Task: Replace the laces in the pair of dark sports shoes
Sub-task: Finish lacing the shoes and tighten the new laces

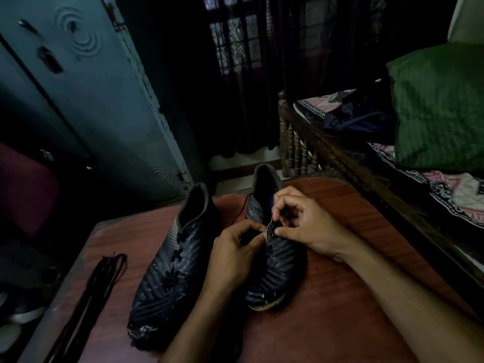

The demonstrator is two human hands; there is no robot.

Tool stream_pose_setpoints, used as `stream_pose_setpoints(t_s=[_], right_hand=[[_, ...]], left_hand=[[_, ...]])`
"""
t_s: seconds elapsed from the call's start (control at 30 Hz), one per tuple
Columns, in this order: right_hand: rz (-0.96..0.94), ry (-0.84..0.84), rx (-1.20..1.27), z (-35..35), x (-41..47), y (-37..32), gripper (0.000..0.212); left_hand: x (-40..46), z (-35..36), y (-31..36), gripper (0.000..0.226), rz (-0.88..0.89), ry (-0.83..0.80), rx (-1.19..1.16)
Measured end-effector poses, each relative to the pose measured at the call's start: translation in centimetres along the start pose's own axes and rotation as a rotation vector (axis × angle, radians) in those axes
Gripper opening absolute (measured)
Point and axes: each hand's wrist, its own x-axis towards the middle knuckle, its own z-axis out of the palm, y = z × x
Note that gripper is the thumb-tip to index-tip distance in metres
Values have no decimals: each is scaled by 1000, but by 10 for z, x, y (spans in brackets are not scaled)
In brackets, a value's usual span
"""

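Two dark sports shoes stand on a reddish wooden table point(327, 310), toes towards me. The left shoe point(170, 265) still carries a dark lace down its front. Over the lacing area of the right shoe point(277, 273) both my hands meet. My left hand point(233, 255) pinches at the left eyelet edge. My right hand point(301, 221) pinches the thin lace end point(269, 223) near the upper eyelets, thumb against the shoe's side. A bundle of black laces point(97, 292) lies loose on the table at the left.
A wooden bed frame point(327, 148) with a patterned sheet, a green pillow point(440, 106) and a dark bag runs along the table's right side. A grey metal cupboard point(91, 100) stands behind on the left. Other footwear lies on the floor at the lower left.
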Motion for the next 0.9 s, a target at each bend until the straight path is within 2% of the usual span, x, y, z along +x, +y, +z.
stream_pose_setpoints(t_s=[0.2,0.33,0.5,0.67,0.9], right_hand=[[6,5,2,0,0,0,33],[8,-17,20,-1,-1,2,39],[18,-56,-10,-1,-1,-2,37],[5,-30,-104,2,-7,-9,57],[5,59,-170,5,-7,-14,45]], left_hand=[[1,2,1,7,-31,79,-52],[3,1,-4,10,-56,-20,-73],[4,-2,-7,10,-75,-102,-132],[4,-2,-7,15,-55,-116,-147],[3,-5,-7,10,-56,-99,-122]])
